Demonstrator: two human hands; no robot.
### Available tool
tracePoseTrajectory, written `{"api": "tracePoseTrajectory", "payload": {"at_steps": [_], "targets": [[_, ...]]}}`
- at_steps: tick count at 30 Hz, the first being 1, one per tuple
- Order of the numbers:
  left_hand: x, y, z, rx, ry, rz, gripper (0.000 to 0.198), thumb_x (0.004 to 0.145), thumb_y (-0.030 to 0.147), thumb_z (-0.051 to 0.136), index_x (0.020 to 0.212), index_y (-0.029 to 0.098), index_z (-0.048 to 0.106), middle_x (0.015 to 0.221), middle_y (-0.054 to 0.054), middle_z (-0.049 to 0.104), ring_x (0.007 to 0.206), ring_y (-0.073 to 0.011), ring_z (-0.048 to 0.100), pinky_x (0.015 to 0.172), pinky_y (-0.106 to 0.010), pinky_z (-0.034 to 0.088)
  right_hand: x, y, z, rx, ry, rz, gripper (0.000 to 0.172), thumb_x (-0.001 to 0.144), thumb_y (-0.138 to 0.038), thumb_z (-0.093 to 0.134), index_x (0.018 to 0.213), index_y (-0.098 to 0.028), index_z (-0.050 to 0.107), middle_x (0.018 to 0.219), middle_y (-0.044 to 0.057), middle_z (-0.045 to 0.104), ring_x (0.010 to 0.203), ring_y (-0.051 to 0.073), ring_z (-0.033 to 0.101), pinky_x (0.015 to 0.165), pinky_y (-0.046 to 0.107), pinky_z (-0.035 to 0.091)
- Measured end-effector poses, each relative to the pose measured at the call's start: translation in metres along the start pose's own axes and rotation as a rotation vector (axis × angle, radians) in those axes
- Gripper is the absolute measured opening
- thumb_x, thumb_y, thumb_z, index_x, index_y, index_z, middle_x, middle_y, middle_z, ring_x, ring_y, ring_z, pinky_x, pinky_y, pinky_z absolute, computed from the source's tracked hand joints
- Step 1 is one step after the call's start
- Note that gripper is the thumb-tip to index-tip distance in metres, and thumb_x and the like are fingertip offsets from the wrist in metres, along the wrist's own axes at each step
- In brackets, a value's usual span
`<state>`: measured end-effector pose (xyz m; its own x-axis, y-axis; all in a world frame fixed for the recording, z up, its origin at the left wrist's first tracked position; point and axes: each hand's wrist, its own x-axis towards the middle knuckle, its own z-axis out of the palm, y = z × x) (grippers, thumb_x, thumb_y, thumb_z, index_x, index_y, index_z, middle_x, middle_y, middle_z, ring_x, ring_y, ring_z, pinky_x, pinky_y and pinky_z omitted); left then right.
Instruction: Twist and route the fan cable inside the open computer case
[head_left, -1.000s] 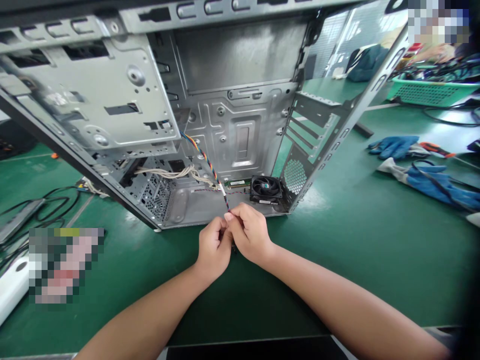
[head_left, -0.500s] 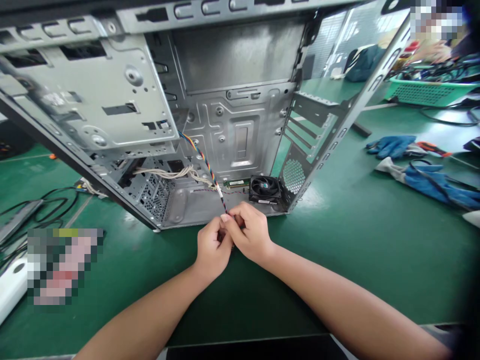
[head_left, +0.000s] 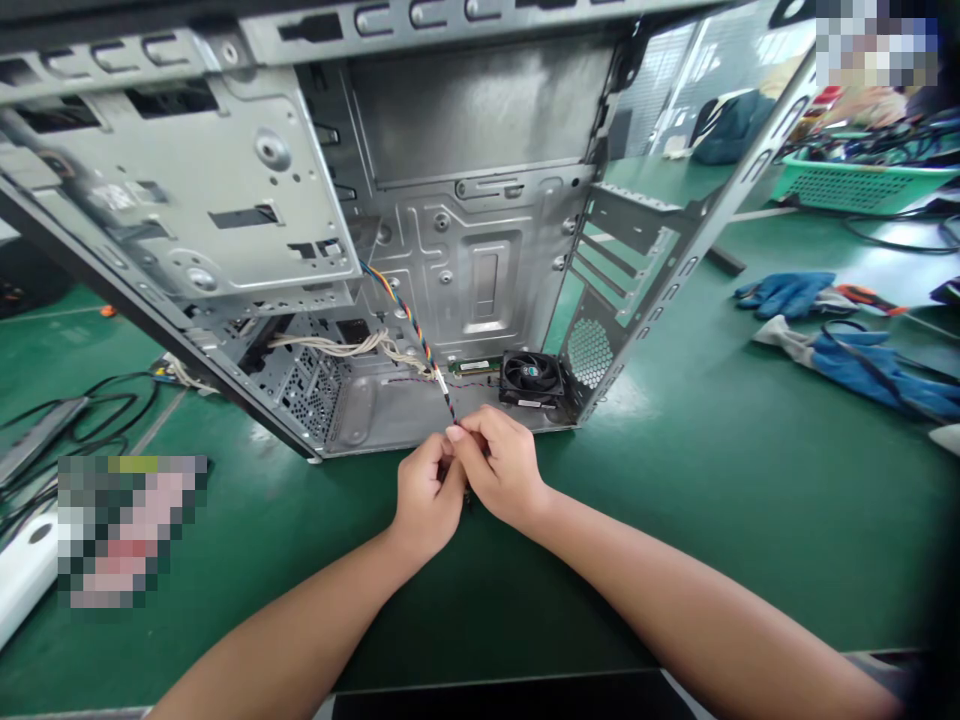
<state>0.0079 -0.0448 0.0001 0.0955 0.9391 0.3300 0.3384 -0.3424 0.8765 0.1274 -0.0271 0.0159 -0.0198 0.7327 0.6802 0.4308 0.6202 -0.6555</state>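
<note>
Here we are, both hands together in the middle of the counter (head_left: 720, 520), right at the mouth of an open computer case (head_left: 487, 215) that towers at twelve o'clock. The multicoloured cable (head_left: 415, 325) drops in from eleven o'clock, emerging under the drive bay (head_left: 225, 200) and running straight down into the grip. The right hand (head_left: 502, 465) has its fingers pinched narrow on it, thumb tip in front; the left hand (head_left: 427, 495) closes its fingers around the lower end, snug against the other (the very tip is hidden in there, so I can't tell what's on it). Just below, a dark scrap peeks out between the palms. At one o'clock, the black fan (head_left: 531, 376) sits on the case floor, a green circuit board (head_left: 474, 367) just to its left. Pale wires (head_left: 334, 346) bunch toward half past ten. Out at two o'clock: blue gloves (head_left: 787, 294) and, farther off, a loaded green basket (head_left: 862, 187).
</note>
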Motion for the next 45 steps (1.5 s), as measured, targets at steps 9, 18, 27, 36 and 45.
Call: {"api": "tracePoseTrajectory", "payload": {"at_steps": [9, 18, 27, 36, 45], "targets": [[0.0008, 0.0019, -0.0001, 0.000, 0.007, 0.008, 0.025, 0.091, 0.030, 0.051, 0.069, 0.017, 0.050, 0.060, 0.002, 0.054, 0.054, -0.0092, 0.048, 0.054, -0.021, 0.038, 0.0006, -0.0003, -0.0008, -0.013, 0.000, -0.008, 0.020, 0.090, -0.021, 0.050, 0.071, -0.021, 0.049, 0.063, -0.002, 0.054, 0.057, 0.011, 0.049, 0.054, 0.026, 0.038], [0.0003, -0.0012, -0.0003, -0.008, 0.004, -0.011, 0.025, 0.090, 0.030, 0.053, 0.068, 0.018, 0.048, 0.059, 0.003, 0.055, 0.053, -0.0091, 0.048, 0.054, -0.021, 0.039, -0.0001, 0.0014, 0.0000, -0.027, 0.004, -0.013, 0.020, 0.091, -0.021, 0.050, 0.072, -0.021, 0.050, 0.064, -0.001, 0.055, 0.058, 0.012, 0.050, 0.055, 0.027, 0.039], [0.0000, -0.0008, -0.0005, -0.003, 0.005, -0.004, 0.024, 0.089, 0.027, 0.054, 0.068, 0.018, 0.048, 0.060, 0.003, 0.056, 0.053, -0.0087, 0.048, 0.054, -0.021, 0.038, 0.0004, 0.0015, -0.0002, -0.018, 0.004, -0.021, 0.020, 0.091, -0.020, 0.050, 0.072, -0.021, 0.049, 0.064, -0.001, 0.055, 0.059, 0.012, 0.051, 0.056, 0.026, 0.040], [0.0007, -0.0002, -0.0010, -0.012, -0.003, 0.016, 0.024, 0.088, 0.024, 0.054, 0.066, 0.018, 0.048, 0.058, 0.004, 0.054, 0.052, -0.0078, 0.045, 0.053, -0.020, 0.036, 0.0003, 0.0024, -0.0006, -0.022, 0.001, -0.032, 0.019, 0.091, -0.019, 0.050, 0.072, -0.020, 0.049, 0.064, -0.002, 0.055, 0.059, 0.011, 0.050, 0.056, 0.025, 0.039], [0.0015, 0.0021, -0.0016, 0.019, 0.004, 0.031, 0.024, 0.089, 0.022, 0.053, 0.066, 0.017, 0.048, 0.057, 0.005, 0.052, 0.052, -0.0072, 0.044, 0.053, -0.019, 0.035, 0.0022, 0.0024, -0.0008, -0.048, 0.001, -0.043, 0.020, 0.092, -0.020, 0.049, 0.071, -0.021, 0.049, 0.063, -0.001, 0.054, 0.056, 0.011, 0.048, 0.054, 0.025, 0.038]]}}
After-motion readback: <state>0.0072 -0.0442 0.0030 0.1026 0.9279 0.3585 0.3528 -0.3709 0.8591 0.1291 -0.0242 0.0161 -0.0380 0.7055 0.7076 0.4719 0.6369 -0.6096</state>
